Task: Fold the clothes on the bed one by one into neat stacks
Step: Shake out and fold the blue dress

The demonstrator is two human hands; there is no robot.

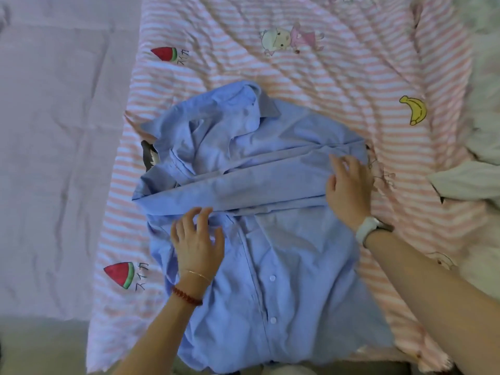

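Blue shirt [270, 253] — hands at sleeve edges

pink striped quilt [338, 85], lilac sheet [54, 131]

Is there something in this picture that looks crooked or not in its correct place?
Yes. The blue shirt lies askew on the striped sheet: its collar is crumpled, and the folded sleeve crosses the body at a slant. A dark item peeks out under its left edge; I cannot tell what it is.
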